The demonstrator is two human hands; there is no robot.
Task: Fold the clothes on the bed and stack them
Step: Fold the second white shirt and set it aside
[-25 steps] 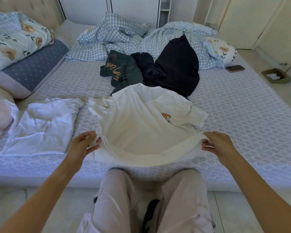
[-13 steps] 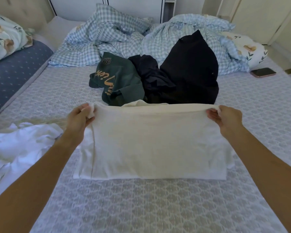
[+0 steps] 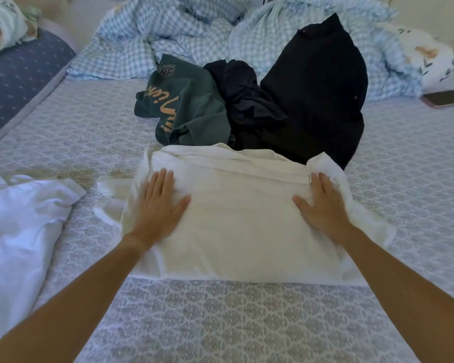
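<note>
Patterned grey bed (image 3: 220, 323) beneath rumpled checked duvet (image 3: 168, 35).

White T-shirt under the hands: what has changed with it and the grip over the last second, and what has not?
The white T-shirt had its hem lifted and carried away from the person, folding it in half. Both hands then released their pinch; the left hand and right hand now press flat on it. The green shirt, black clothes, phone and other white garment stayed put.
</note>
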